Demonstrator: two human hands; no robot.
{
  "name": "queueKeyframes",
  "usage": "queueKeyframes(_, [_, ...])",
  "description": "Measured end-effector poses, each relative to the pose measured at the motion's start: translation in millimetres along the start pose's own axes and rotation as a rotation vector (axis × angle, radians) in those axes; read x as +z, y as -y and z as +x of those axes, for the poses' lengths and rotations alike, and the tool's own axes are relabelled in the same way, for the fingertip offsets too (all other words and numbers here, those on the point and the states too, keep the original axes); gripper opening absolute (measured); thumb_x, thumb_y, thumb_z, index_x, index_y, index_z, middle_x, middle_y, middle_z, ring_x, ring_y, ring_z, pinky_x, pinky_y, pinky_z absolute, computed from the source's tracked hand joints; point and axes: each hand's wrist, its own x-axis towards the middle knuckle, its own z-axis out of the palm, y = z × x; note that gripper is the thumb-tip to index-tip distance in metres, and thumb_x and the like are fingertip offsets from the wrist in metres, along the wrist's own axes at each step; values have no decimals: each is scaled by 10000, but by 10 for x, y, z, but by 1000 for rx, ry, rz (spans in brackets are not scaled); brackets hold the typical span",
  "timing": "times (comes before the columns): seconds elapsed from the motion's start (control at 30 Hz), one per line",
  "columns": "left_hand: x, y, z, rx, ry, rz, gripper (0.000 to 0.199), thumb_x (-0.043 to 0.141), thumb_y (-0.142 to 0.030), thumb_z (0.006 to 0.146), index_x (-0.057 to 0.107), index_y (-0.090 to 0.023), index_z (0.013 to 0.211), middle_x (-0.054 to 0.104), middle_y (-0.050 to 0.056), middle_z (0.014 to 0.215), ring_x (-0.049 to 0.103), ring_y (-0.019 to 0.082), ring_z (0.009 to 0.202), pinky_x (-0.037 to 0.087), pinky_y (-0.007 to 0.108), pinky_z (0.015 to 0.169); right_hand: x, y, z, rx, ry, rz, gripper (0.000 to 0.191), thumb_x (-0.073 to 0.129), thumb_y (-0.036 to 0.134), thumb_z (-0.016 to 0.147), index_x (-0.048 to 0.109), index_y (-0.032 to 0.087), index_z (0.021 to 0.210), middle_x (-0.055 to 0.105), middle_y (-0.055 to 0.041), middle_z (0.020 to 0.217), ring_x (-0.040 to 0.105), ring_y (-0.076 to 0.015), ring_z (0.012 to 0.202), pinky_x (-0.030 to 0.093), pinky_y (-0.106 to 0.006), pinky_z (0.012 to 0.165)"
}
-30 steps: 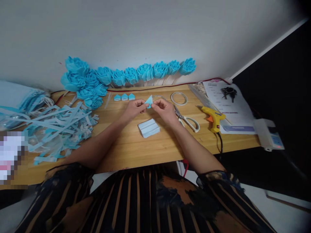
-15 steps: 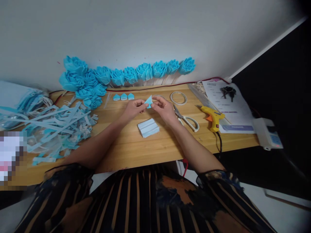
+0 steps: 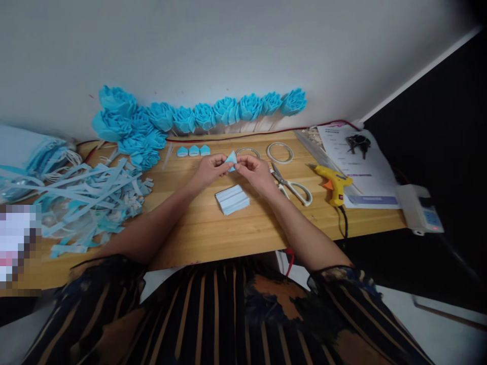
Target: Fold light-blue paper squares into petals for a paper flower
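A small folded blue piece (image 3: 232, 158) is pinched between my two hands above the middle of the table. My left hand (image 3: 211, 169) grips its left side, and my right hand (image 3: 252, 171) has thumb and fingers closed on its right side. Below them lies a stack of light blue rectangles (image 3: 233, 199). Three folded blue pieces (image 3: 194, 151) sit in a row beyond my left hand. A ring of tape (image 3: 247, 152) is just behind my right hand, and a second tape ring (image 3: 280, 153) lies to its right.
Scissors (image 3: 292, 185) lie right of my right hand, then a yellow glue gun (image 3: 335, 185). Keys (image 3: 358, 145) rest on paper (image 3: 348, 172). Blue flowers (image 3: 203, 117) line the wall. Blue strips (image 3: 95, 197) are heaped at left. A power strip (image 3: 418, 210) is at the right edge.
My right hand's fingers have closed in and moved slightly left against the blue piece. The piece's tip has shifted a little left and down, uncovering more of the tape ring behind.
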Motion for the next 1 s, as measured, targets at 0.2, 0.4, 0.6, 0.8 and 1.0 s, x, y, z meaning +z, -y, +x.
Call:
queueKeyframes(0.2, [12, 6, -8, 33, 85, 56, 286, 739, -350, 795, 565, -175, 650, 510, -51, 581, 433, 73, 538, 323, 226, 536, -5, 64, -10, -9, 15, -3, 293, 801, 455, 762, 719, 203, 887, 673, -4, 818, 609, -162, 769, 516, -364, 805])
queueKeyframes(0.4, [15, 41, -14, 74, 126, 98, 345, 743, -418, 805, 554, -176, 647, 510, -46, 597, 419, 77, 561, 316, 230, 551, -11, 90, -14, -11, -26, -61, 227, 761, 422, 773, 681, 215, 821, 616, 13, 751, 549, -149, 713, 478, -340, 731])
queueKeyframes(0.6, [9, 37, -10, 72, 142, 106, 366, 750, -450, 798, 552, -176, 658, 508, -48, 590, 426, 76, 558, 315, 219, 541, -4, 138, -39, -86, -48, -147, 135, 710, 335, 801, 672, 209, 831, 633, 5, 746, 559, -155, 708, 465, -324, 705])
queueKeyframes(0.8, [-1, -13, -25, -39, 153, 21, 286, 740, -388, 804, 568, -187, 694, 514, -53, 572, 466, 78, 522, 354, 216, 527, -46, 170, -66, -212, -33, -330, 99, 672, 325, 876, 718, 239, 888, 701, -21, 865, 616, -191, 822, 496, -348, 795])
queueKeyframes(1.0, [-12, -25, -21, -113, 139, -17, 240, 739, -346, 816, 592, -182, 721, 538, -42, 557, 482, 83, 509, 335, 215, 512, -100, 198, -70, -326, -3, -437, 126, 640, 305, 920, 757, 262, 908, 735, -34, 922, 649, -221, 902, 500, -379, 851])
